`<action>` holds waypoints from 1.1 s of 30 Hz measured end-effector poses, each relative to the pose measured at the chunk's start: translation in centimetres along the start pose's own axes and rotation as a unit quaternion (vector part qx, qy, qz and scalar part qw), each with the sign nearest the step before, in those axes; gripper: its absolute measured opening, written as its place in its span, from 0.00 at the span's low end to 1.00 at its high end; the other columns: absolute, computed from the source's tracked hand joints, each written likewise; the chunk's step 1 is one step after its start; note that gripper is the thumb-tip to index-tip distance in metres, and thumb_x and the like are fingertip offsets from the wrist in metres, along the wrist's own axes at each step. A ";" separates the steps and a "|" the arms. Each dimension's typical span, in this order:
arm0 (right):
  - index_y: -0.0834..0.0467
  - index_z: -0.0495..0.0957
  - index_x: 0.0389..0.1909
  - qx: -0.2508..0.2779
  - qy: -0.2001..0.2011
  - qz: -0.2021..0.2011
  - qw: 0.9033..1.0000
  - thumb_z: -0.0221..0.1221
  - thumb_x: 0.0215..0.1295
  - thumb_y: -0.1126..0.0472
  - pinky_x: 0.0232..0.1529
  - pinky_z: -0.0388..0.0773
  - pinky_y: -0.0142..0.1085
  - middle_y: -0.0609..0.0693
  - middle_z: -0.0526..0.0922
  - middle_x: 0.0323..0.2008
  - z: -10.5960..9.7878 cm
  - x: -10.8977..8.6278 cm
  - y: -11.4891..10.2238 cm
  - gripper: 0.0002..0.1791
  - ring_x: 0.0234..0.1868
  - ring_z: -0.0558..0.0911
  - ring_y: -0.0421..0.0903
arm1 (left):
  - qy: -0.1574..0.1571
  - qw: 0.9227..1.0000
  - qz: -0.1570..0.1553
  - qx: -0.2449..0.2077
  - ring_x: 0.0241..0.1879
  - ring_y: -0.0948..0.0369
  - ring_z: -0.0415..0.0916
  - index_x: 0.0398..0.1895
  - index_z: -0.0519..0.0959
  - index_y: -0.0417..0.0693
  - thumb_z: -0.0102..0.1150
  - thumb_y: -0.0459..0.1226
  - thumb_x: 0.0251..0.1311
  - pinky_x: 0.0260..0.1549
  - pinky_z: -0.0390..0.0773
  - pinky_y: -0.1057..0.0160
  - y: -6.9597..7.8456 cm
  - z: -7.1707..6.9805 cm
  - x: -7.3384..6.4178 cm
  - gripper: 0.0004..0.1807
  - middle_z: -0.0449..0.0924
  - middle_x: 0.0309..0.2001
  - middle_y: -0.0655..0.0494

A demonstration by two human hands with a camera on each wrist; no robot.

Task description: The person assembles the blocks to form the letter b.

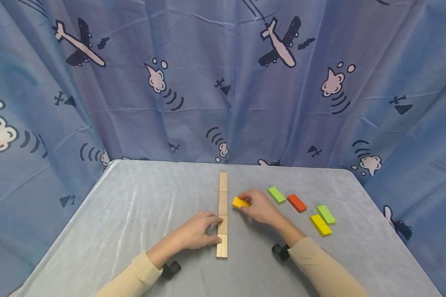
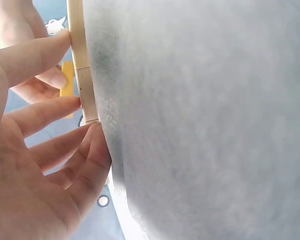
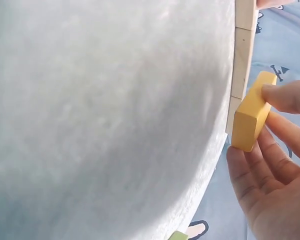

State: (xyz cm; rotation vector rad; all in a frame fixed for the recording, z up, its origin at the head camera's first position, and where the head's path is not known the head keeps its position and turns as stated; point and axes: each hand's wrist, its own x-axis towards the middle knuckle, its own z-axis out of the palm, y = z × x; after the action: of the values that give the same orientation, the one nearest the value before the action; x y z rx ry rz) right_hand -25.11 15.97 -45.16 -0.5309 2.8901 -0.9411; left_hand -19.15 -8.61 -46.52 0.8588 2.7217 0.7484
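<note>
Several plain wooden blocks point(image 1: 223, 203) lie end to end in one straight row down the middle of the table. My left hand point(image 1: 198, 231) is at the row's left side, its thumb and index fingertips touching the two nearer blocks. In the left wrist view its fingers point(image 2: 45, 117) are spread and lightly bent along the row. My right hand point(image 1: 259, 206) pinches a yellow block point(image 1: 240, 202) between thumb and fingers, just right of the row. The right wrist view shows this yellow block point(image 3: 252, 112) tilted, overlapping the row's far part there.
Right of my right hand lie a green block point(image 1: 276, 195), a red block point(image 1: 297, 203), another green block point(image 1: 326, 214) and a second yellow block point(image 1: 321, 225). A pale cloth covers the table point(image 1: 145, 194). A blue curtain point(image 1: 193, 82) with airplane prints hangs behind it.
</note>
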 end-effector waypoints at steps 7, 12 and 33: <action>0.63 0.84 0.51 0.002 -0.018 0.017 1.000 0.68 0.60 0.67 0.53 0.79 0.47 0.51 0.83 0.45 0.7 0.8 -0.1 0.17 0.47 0.80 0.49 | -0.005 1.000 0.006 -0.002 0.65 0.48 0.70 0.66 0.77 0.46 0.71 0.49 0.60 0.64 0.71 0.48 0.1 0.0 0.1 0.32 0.75 0.64 0.47; 0.64 0.85 0.49 -0.005 -0.027 0.010 1.000 0.68 0.59 0.68 0.53 0.79 0.47 0.52 0.83 0.44 1.1 1.2 0.2 0.16 0.47 0.81 0.49 | -0.012 1.000 0.006 0.004 0.65 0.49 0.70 0.65 0.77 0.45 0.71 0.49 0.60 0.64 0.71 0.49 0.3 0.1 0.2 0.32 0.76 0.64 0.48; 0.62 0.85 0.50 -0.016 -0.048 -0.010 0.999 0.66 0.60 0.70 0.57 0.78 0.48 0.51 0.84 0.47 1.0 2.0 0.3 0.16 0.51 0.81 0.50 | -0.013 1.000 0.002 0.000 0.65 0.49 0.70 0.66 0.76 0.44 0.71 0.48 0.61 0.63 0.72 0.49 0.0 -0.2 0.1 0.33 0.75 0.64 0.47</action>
State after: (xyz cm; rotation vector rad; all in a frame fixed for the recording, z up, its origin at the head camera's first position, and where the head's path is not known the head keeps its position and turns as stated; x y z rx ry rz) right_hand -26.92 14.93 -46.06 -0.5923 2.8241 -0.8478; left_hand -19.30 -8.63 -46.31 0.8669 2.6990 0.7334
